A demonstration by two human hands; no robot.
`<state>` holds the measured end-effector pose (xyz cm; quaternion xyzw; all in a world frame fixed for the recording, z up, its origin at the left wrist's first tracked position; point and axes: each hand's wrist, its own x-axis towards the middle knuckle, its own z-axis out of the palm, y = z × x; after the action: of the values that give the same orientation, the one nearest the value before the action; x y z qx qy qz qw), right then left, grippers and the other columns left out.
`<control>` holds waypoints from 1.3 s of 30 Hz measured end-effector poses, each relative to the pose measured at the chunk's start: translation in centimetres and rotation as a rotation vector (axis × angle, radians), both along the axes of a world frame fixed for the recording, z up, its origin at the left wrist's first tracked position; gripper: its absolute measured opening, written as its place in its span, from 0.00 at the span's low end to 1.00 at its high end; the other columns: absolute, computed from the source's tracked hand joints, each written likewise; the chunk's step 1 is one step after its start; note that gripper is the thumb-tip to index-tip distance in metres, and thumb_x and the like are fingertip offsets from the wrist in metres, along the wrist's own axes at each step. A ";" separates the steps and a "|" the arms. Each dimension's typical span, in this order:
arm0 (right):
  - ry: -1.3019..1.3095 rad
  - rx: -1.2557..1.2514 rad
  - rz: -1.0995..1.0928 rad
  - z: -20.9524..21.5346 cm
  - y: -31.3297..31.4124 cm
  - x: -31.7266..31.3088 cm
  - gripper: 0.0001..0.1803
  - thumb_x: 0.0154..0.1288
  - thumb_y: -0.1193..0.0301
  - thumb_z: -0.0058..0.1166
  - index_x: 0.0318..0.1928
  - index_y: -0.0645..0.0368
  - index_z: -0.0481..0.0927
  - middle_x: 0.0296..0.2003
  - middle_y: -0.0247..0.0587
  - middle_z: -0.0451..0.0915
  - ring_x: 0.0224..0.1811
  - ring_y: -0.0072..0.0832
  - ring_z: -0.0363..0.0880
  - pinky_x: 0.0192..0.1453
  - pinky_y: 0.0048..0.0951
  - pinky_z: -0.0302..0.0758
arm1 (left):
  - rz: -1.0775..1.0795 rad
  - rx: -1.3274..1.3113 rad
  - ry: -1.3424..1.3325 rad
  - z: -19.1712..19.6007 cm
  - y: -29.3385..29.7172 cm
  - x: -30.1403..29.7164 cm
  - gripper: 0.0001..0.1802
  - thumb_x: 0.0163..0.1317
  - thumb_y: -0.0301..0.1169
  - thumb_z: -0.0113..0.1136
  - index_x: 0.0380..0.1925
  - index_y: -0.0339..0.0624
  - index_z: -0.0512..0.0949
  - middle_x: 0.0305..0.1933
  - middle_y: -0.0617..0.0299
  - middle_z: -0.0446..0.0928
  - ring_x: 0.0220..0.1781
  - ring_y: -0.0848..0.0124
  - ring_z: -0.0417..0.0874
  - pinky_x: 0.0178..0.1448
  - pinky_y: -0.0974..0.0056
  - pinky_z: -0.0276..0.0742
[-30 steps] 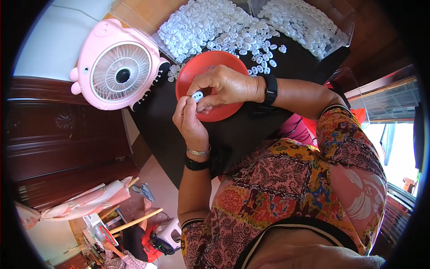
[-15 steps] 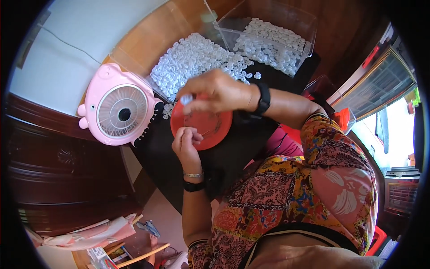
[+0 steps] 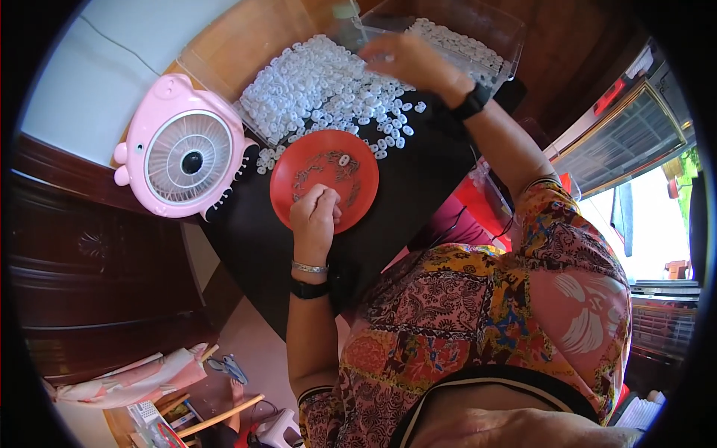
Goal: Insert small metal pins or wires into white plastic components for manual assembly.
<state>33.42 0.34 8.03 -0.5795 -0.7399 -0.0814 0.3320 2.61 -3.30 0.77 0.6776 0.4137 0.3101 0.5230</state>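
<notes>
Now the right hand has left the round red plastic dish, where it met the left a second ago, and reaches over the clear plastic tray of small white plastic pieces; its grip cannot be told. The left hand has dropped to the dish's near rim, fingers curled, pinching among thin metal bits; one white piece lies in the dish. This suggests a finished piece being set away. Surface: black-covered desk, with a pink pig-shaped fan beside it. Room: dark wooden furniture, bright window at right.
</notes>
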 end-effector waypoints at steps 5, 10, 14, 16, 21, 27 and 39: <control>0.163 -0.358 0.332 -4.8 -0.4 -4.1 0.12 0.57 0.67 0.59 0.41 0.59 0.83 0.33 0.44 0.83 0.35 0.34 0.82 0.42 0.32 0.77 | -0.001 -0.021 -0.027 -0.4 0.0 0.1 0.13 0.63 0.31 0.51 0.24 0.34 0.76 0.15 0.62 0.72 0.18 0.77 0.73 0.24 0.72 0.66; -0.197 -0.295 0.544 -6.1 -0.4 -8.0 0.11 0.52 0.66 0.60 0.37 0.55 0.82 0.35 0.40 0.80 0.41 0.39 0.77 0.43 0.38 0.75 | -0.028 -0.010 0.022 -0.4 0.2 0.0 0.13 0.63 0.31 0.51 0.23 0.34 0.75 0.14 0.62 0.71 0.17 0.77 0.72 0.22 0.71 0.64; -0.422 -0.358 0.392 -6.7 -0.6 -9.7 0.09 0.52 0.66 0.59 0.34 0.55 0.80 0.36 0.39 0.79 0.42 0.40 0.77 0.43 0.40 0.75 | -0.005 0.017 0.018 -0.5 0.4 0.0 0.13 0.63 0.31 0.51 0.23 0.34 0.75 0.14 0.62 0.71 0.17 0.77 0.71 0.23 0.70 0.64; -0.375 -0.323 0.413 -6.5 -0.6 -9.7 0.08 0.52 0.67 0.58 0.32 0.56 0.78 0.33 0.40 0.79 0.41 0.41 0.77 0.42 0.41 0.75 | 0.017 0.022 0.006 -0.6 0.4 -0.2 0.13 0.63 0.31 0.51 0.23 0.34 0.75 0.14 0.63 0.71 0.18 0.77 0.71 0.23 0.70 0.64; -0.216 -0.327 0.539 -7.3 -1.4 -10.6 0.08 0.53 0.67 0.58 0.32 0.57 0.78 0.32 0.41 0.78 0.40 0.41 0.77 0.42 0.41 0.75 | 0.149 0.029 -0.099 -0.5 0.9 -0.5 0.13 0.63 0.31 0.52 0.23 0.34 0.75 0.15 0.64 0.71 0.18 0.78 0.71 0.23 0.71 0.65; 0.043 -0.416 0.525 -5.1 -0.5 -10.2 0.10 0.55 0.66 0.58 0.35 0.58 0.81 0.32 0.44 0.81 0.37 0.41 0.80 0.41 0.37 0.76 | 0.104 -0.023 -0.029 -0.9 1.4 -1.0 0.13 0.63 0.32 0.52 0.24 0.34 0.76 0.16 0.63 0.71 0.18 0.78 0.71 0.22 0.71 0.65; -0.306 -0.426 0.185 -6.4 4.6 -5.6 0.09 0.51 0.67 0.52 0.29 0.56 0.82 0.28 0.47 0.82 0.35 0.46 0.81 0.38 0.45 0.76 | 0.298 0.154 0.163 -1.6 2.9 -2.5 0.15 0.62 0.35 0.52 0.26 0.32 0.75 0.16 0.57 0.72 0.19 0.70 0.75 0.27 0.63 0.68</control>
<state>27.79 4.94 1.60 -0.5472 -0.8316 0.0202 0.0928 0.11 -0.36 -0.87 0.6697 0.5254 0.3592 0.3827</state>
